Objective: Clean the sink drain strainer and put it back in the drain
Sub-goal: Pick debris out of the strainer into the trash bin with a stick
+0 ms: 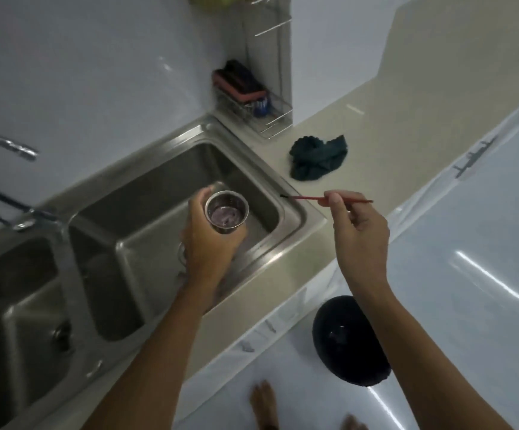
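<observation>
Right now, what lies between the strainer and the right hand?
Head view: between strainer and right hand only the sink rim and the thin red stick it pinches.

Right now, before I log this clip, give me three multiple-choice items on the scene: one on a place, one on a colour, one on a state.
1. Where is the strainer?
A) seated in the drain
B) held in the left hand above the right basin
C) lying on the floor

2. What colour is the thin stick that the right hand pinches?
A) red
B) white
C) yellow

3. How does the cloth lie?
A) folded flat
B) spread out smooth
C) crumpled in a heap on the counter

Answers:
1 B: fingers wrap the metal cup, clear of the basin floor.
2 A: its shaft shows red on both sides of the fingers.
3 C: it sits bunched up, with uneven folds.
</observation>
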`<state>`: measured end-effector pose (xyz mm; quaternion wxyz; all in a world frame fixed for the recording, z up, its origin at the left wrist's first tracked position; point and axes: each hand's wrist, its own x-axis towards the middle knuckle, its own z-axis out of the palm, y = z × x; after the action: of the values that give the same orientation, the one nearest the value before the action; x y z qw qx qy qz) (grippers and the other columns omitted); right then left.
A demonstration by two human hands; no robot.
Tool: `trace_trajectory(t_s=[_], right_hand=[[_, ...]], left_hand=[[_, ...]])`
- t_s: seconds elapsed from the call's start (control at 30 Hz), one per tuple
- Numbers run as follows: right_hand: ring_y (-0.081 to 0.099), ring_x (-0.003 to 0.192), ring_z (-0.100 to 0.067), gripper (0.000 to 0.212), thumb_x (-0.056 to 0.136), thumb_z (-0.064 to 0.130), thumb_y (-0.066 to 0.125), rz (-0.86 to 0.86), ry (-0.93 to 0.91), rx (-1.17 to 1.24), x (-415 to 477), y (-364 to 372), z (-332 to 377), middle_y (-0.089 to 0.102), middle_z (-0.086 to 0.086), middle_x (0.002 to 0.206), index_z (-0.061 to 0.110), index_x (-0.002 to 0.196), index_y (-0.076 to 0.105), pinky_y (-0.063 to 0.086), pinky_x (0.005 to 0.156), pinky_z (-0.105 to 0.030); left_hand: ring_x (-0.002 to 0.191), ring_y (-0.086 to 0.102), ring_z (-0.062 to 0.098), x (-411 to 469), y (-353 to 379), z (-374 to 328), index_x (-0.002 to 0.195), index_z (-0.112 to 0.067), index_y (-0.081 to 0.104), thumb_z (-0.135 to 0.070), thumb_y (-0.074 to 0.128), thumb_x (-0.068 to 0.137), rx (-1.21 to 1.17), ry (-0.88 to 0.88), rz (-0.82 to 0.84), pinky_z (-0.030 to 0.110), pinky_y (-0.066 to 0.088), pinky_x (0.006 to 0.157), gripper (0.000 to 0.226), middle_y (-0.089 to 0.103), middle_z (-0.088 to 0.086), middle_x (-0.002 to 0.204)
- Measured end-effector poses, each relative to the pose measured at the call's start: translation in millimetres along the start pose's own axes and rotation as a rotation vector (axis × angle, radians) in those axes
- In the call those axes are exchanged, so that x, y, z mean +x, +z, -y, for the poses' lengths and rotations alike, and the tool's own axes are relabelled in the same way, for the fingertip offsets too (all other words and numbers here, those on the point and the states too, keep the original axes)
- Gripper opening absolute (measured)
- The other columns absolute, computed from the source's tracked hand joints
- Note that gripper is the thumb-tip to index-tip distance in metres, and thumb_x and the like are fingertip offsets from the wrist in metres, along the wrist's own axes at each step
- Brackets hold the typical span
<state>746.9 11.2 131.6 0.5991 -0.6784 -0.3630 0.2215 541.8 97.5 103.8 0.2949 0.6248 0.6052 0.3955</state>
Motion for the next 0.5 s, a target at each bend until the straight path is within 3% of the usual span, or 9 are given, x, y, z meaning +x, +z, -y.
trace_trajectory(t_s=[0.13,0.2,0.3,0.4,0.5], right_hand=[[0.066,0.087,0.004,0.022,0.104,0.03,0.058,0.185,-0.032,-0.081,-22.5,76.8,-13.4,0.074,0.012,0.098,0.019,0.109,0.076,0.043,0.071,-0.003],[0.066,0.085,0.006,0.02,0.103,0.028,0.059,0.285,-0.045,-0.124,-29.3,105.8,-23.0,0.073,0.013,0.096,0.018,0.108,0.075,0.044,0.07,-0.003],[0.066,0.084,0.005,0.02,0.103,0.03,0.059,0.378,-0.038,-0.192,-31.2,140.3,-38.3,0.073,0.013,0.096,0.019,0.108,0.075,0.046,0.071,-0.005],[0.064,0.075,0.002,0.022,0.103,0.032,0.058,0.412,-0.05,-0.28,-27.5,167.9,-51.0,0.073,0.013,0.094,0.019,0.105,0.075,0.044,0.063,-0.006],[0.061,0.065,-0.001,0.024,0.103,0.036,0.057,0.422,-0.088,-0.404,-21.3,185.0,-59.2,0.069,0.016,0.083,0.02,0.103,0.075,0.04,0.055,-0.01]], left_hand=[[0.129,0.059,0.018,15.8,-64.4,89.5,0.147,-0.029,0.051,-0.028,0.092,0.065,0.141,-0.175,-0.002,0.047,0.045,0.114,0.092,0.063,-0.003,0.139],[0.124,0.06,0.023,22.1,-80.0,126.9,0.14,-0.022,0.056,-0.019,0.094,0.066,0.215,-0.242,0.043,0.042,0.047,0.11,0.083,0.063,-0.002,0.133],[0.115,0.061,0.028,32.8,-85.6,172.1,0.128,-0.025,0.054,-0.025,0.097,0.061,0.302,-0.366,0.114,0.042,0.049,0.104,0.079,0.061,0.001,0.126],[0.11,0.062,0.029,45.9,-78.5,206.9,0.117,-0.028,0.045,-0.031,0.099,0.056,0.373,-0.407,0.258,0.05,0.047,0.105,0.081,0.059,0.0,0.118],[0.117,0.058,0.032,58.0,-64.6,224.2,0.122,-0.023,0.041,-0.032,0.096,0.061,0.511,-0.375,0.471,0.05,0.035,0.111,0.082,0.056,0.006,0.128]])
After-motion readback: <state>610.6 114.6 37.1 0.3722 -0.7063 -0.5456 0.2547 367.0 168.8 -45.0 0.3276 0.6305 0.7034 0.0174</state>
